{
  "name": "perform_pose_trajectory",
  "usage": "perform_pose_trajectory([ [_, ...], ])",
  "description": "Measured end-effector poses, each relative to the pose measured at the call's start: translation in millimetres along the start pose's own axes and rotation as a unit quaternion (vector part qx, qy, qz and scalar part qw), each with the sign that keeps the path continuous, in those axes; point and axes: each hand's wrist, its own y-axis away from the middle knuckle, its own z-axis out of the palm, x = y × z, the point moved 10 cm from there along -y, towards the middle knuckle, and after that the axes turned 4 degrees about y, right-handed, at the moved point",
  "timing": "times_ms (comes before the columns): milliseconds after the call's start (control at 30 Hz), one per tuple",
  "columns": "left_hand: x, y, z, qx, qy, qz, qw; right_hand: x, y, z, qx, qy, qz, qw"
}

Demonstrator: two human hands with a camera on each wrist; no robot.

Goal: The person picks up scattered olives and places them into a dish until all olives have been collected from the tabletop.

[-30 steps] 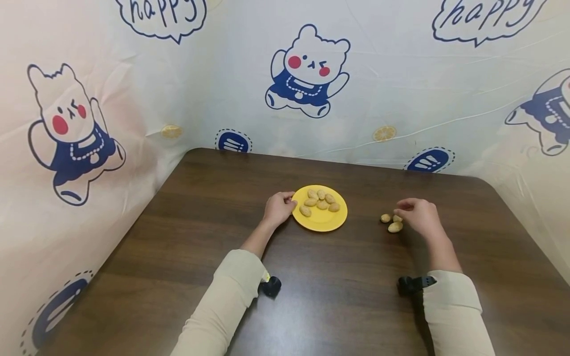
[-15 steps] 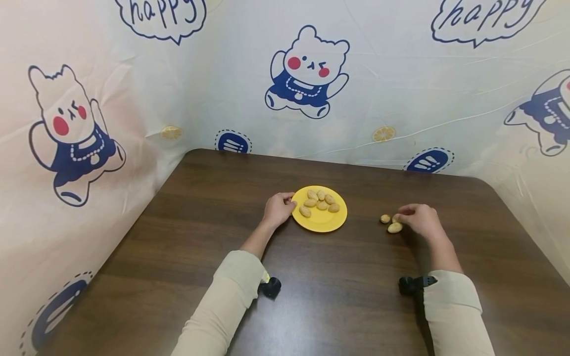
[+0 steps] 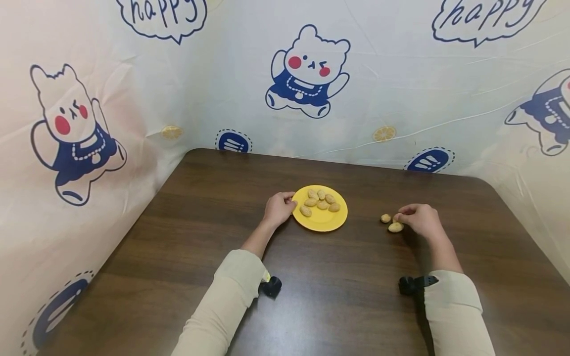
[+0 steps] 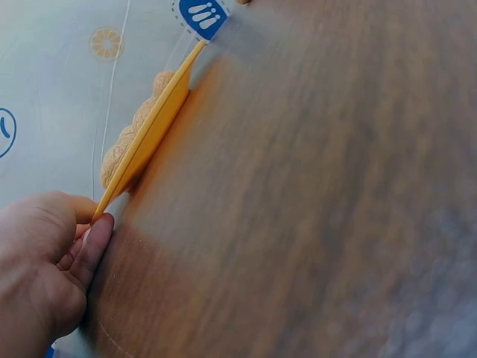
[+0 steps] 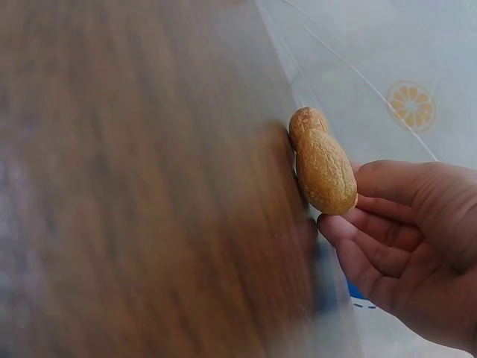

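Note:
My left hand (image 3: 278, 210) pinches the left rim of a yellow plate (image 3: 319, 225) between thumb and fingers. Several tan, oval nuts (image 3: 310, 202) in wrinkled shells lie on the plate. In the left wrist view the plate (image 4: 153, 130) appears edge-on. Further right, the fingertips of my right hand (image 3: 420, 220) pinch a similar nut (image 3: 395, 220), mostly hidden by the fingers. Two more lie beside it: one nut (image 3: 395, 227) just in front, another nut (image 3: 385, 218) to the left. The right wrist view has the nearer nut (image 5: 326, 175) overlapping the fingertips.
Everything rests on a dark brown wooden table (image 3: 338, 287). A pale printed cloth (image 3: 240, 84) with cartoon bears hangs behind and at both sides. Each wrist carries a small black camera (image 3: 271, 287) close above the table.
My right hand has come slightly down toward the viewer, its fingertips closing over the rear nut. The left hand and plate have stayed put.

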Motion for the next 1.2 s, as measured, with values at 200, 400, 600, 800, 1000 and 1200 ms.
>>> perform_pose_trajectory([
  [200,0.6,-0.4,-0.2,0.001,0.002,0.002,1.0,-1,1.6,-2,0.009,-0.013,0.004,0.9999],
  [400,0.4,-1.0,-0.7,0.002,0.002,0.005,1.0,-2,2.0,-6,0.027,-0.026,0.006,0.9993],
  [600,0.4,-1.1,-0.5,0.002,0.003,0.007,1.0,-7,1.5,-12,0.055,-0.025,-0.006,0.9981],
  [800,0.2,-1.0,-0.4,0.002,0.006,0.007,1.0,-14,1.8,-16,0.08,-0.031,-0.017,0.9962],
  [1000,-1.3,-2.1,1.0,0.0,0.008,0.006,0.9999,-23,0.1,-15,0.093,-0.041,-0.024,0.9946],
  [1200,-1.6,-2.6,1.4,0.001,0.008,0.006,1.0,-37,-3.0,-10,0.081,-0.064,-0.026,0.9943],
])
